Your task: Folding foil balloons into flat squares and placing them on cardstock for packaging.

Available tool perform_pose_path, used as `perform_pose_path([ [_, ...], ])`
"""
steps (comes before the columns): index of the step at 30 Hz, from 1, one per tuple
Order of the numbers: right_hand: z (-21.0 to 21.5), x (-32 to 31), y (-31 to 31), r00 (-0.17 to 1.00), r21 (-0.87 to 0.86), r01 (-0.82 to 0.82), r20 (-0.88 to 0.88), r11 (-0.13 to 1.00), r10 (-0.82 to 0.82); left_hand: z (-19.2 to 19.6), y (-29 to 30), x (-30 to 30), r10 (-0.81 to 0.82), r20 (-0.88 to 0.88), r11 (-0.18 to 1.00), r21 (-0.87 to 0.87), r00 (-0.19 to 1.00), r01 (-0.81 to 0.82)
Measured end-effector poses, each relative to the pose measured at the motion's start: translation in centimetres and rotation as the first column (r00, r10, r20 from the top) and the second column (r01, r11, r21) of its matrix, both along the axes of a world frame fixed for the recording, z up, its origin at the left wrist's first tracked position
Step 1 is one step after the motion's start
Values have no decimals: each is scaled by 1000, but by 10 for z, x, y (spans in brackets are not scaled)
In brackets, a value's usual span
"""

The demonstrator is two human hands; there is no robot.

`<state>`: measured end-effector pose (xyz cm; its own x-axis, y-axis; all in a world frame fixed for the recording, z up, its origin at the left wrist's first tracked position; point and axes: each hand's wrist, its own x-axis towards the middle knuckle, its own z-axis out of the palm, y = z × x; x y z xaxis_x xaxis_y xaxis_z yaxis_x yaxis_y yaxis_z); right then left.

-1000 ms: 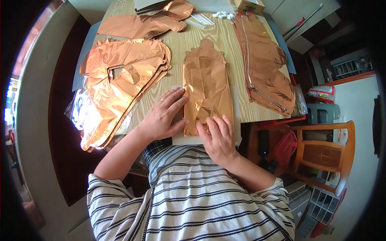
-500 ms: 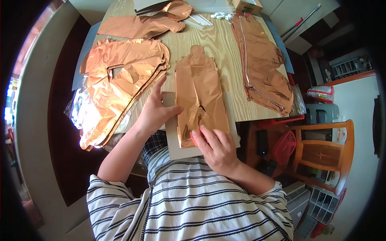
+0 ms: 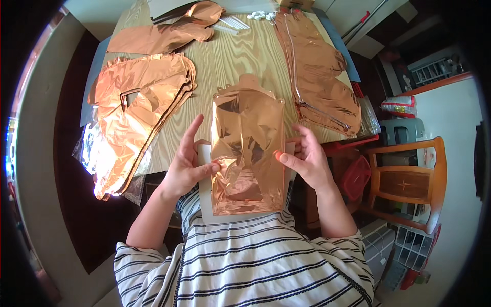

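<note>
A folded copper-coloured foil balloon (image 3: 248, 148) lies on a pale grey board (image 3: 206, 202) at the table's near edge, close to my body. My left hand (image 3: 186, 166) grips its left edge, thumb on top and index finger pointing up. At the right edge my right hand (image 3: 308, 158) holds it too, thumb towards the foil and the other fingers partly hidden at the board's side. Something orange shows at the tip of my right thumb; I cannot make out what. The balloon's far end has a rounded tab and small scalloped loops.
To the left lies a stack of copper foil balloons (image 3: 138, 107), with another foil piece (image 3: 153, 40) beyond it. More foil balloons (image 3: 319, 71) lie at the right. White sticks (image 3: 234, 22) and small white pieces (image 3: 261, 16) sit at the back. A wooden chair (image 3: 406, 181) stands right.
My right hand has moved from the balloon's near end up to its right edge. The balloon's near part now looks flatter and wider, and the view has shifted slightly.
</note>
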<state>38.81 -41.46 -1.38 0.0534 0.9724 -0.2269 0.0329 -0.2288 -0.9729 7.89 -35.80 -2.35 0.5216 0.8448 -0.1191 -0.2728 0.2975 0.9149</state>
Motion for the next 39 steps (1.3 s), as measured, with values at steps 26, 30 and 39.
perform_pose_path([
  [26,56,-4,-15,911,146,-356,274,923,309,71,-22,-24,40,-481,949,293,876,117],
  [30,74,-3,-24,874,165,-403,362,900,325,98,-30,-25,91,-630,854,448,771,265],
  [39,94,-2,-11,810,165,-491,449,856,378,127,-28,-28,43,-675,886,367,737,285],
])
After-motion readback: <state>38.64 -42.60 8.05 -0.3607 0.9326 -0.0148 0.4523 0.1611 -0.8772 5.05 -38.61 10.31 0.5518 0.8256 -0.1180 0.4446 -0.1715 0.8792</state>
